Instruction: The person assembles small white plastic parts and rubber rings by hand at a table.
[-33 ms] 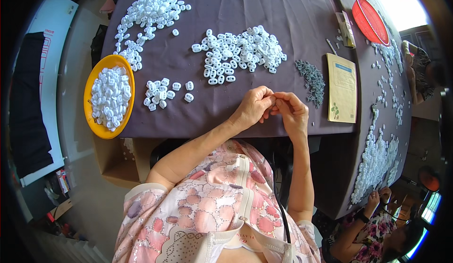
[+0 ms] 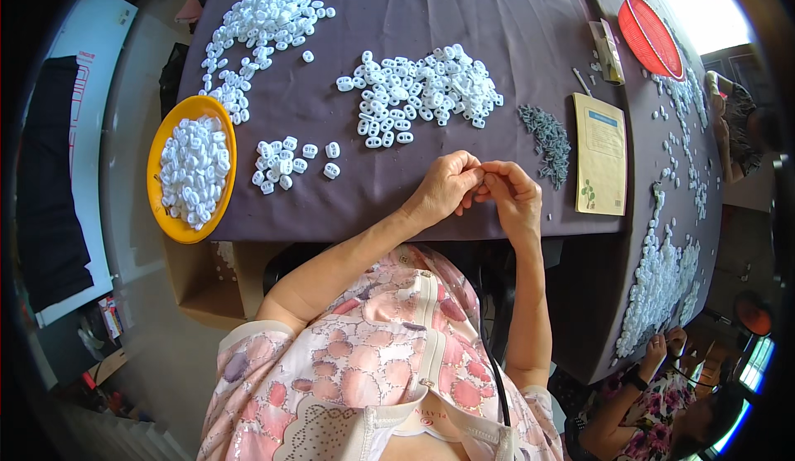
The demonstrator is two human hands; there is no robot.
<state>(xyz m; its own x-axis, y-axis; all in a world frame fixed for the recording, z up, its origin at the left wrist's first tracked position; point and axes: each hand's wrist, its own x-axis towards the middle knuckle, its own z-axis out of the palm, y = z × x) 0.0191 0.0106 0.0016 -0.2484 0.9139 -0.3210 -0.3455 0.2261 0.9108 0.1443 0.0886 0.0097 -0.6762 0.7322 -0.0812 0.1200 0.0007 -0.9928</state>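
Observation:
My left hand (image 2: 440, 189) and my right hand (image 2: 515, 196) meet above the near edge of the purple-clothed table (image 2: 497, 14). Their fingertips are pinched together, and anything between them is too small to make out. Just beyond the hands lies a heap of white plastic two-hole pieces (image 2: 422, 88). A small group of the same pieces (image 2: 286, 163) lies to the left. A pile of small grey parts (image 2: 546, 134) sits just right of the hands.
An orange bowl (image 2: 159, 204) full of white pieces overhangs the table's left edge, with another white heap (image 2: 257, 31) behind it. A yellow booklet (image 2: 600, 155), a red round basket (image 2: 650, 35) and more white pieces (image 2: 662, 287) lie to the right. Another person's hand (image 2: 662, 349) works at the lower right.

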